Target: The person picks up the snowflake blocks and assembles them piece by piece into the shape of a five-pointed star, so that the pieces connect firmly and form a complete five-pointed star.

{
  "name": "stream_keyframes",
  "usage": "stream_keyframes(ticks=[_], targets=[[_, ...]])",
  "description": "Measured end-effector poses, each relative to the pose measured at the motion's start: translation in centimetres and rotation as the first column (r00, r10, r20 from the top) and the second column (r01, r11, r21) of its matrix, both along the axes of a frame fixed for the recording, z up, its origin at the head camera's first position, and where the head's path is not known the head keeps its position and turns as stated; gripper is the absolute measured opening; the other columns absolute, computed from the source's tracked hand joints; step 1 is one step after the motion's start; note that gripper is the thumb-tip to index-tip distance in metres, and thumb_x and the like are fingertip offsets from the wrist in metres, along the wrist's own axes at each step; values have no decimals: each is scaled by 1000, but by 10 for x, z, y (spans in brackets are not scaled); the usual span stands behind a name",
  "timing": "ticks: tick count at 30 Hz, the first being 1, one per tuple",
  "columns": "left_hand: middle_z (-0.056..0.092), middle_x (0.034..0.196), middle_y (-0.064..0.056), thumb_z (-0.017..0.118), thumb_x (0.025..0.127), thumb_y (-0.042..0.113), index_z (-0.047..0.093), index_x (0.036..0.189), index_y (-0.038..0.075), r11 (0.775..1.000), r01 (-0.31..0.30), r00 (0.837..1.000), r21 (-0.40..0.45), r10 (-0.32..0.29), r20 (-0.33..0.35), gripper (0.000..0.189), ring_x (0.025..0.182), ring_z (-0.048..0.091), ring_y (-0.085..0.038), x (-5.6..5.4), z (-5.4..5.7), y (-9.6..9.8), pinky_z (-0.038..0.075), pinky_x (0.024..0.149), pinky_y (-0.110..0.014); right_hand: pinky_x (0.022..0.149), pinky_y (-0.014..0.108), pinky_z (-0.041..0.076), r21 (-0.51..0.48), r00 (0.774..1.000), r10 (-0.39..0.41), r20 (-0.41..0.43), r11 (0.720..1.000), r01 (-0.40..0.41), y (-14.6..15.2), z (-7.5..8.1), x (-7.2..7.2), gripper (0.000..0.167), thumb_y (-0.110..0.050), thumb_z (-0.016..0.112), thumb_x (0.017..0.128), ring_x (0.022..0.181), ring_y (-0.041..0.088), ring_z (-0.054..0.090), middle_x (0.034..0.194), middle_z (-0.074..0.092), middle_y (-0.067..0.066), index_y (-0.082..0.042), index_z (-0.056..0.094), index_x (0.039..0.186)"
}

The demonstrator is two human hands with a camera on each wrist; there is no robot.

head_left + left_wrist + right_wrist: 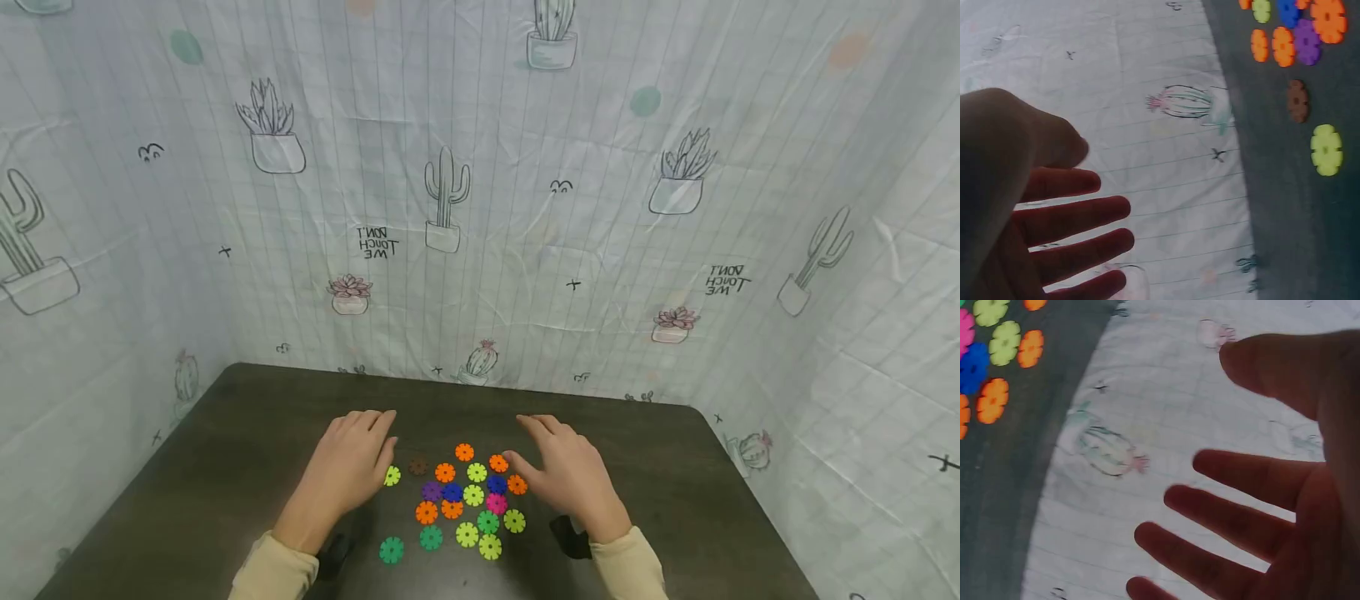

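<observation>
Lower left: table, edge well apart from left hand, fingers extended, holding nothing. Lower centre: notched discs, between hands. Right of them: right hand, fingers splayed, holding nothing, room to table's right edge.

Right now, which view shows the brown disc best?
The left wrist view: the brown disc appears largest and clearest there. The head view shows it small and dim; the right wrist view doesn't show it.
</observation>
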State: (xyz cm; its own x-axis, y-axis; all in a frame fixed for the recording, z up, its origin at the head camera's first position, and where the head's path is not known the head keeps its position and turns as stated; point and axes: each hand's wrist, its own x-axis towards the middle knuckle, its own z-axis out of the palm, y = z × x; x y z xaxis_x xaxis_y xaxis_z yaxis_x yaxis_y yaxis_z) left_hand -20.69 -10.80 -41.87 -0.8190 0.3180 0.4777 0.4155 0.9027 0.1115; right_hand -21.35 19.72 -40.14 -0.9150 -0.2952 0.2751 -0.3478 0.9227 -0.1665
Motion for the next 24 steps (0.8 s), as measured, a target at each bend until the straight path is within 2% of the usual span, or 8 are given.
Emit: stream_keyframes(ticks=[3,6,10,13,15,20,24], targets=[[70,115,-14,71,95,18,69,122,2,1000,-2,996,-16,3,87,31,104,67,-33,-4,-8,-1,56,90,-50,90,53,56,-27,997,-4,73,1000,6,1,-7,-9,47,-44,73,92,111,30,67,128,68,8,-14,69,128],[69,114,-15,71,95,17,70,120,2,1000,3,980,-11,-1,197,29,100,67,-33,-10,-20,-2,58,85,-48,83,48,58,-76,982,7,188,997,8,3,-15,-17,34,-36,77,91,98,23,68,112,72,5,-13,74,115],[66,117,-17,71,95,17,69,123,2,1000,-5,940,1,4,342,31,100,65,-35,-20,-38,-4,58,82,-48,73,40,56,-105,942,18,336,994,18,8,-28,-29,24,-27,80,88,82,15,61,93,68,0,-11,73,104],[63,121,-20,72,95,17,67,125,2,1000,-20,907,-16,25,421,34,105,64,-38,-31,-49,-4,57,85,-51,72,41,56,-78,912,3,411,996,32,12,-40,-40,25,-26,83,85,80,15,60,91,66,0,-11,71,101],[61,122,-21,73,94,19,65,126,1,999,-23,889,-32,35,457,36,107,62,-39,-38,-55,-4,56,87,-53,73,42,56,-63,895,-3,445,997,35,13,-48,-47,27,-25,85,83,80,16,60,91,66,2,-11,70,101],[58,125,-24,77,92,29,63,129,2,998,-39,862,-58,63,503,48,112,58,-44,-49,-66,-2,53,93,-56,75,41,56,-64,865,3,501,997,33,13,-65,-59,31,-20,87,82,81,19,58,93,64,5,-8,67,102],[58,117,-21,81,87,33,66,111,4,997,-52,851,-58,75,520,40,107,56,-42,-51,-69,1,54,88,-53,72,38,55,-55,858,-12,514,997,47,11,-75,-62,30,-16,87,81,78,19,55,90,61,5,-7,64,97]])
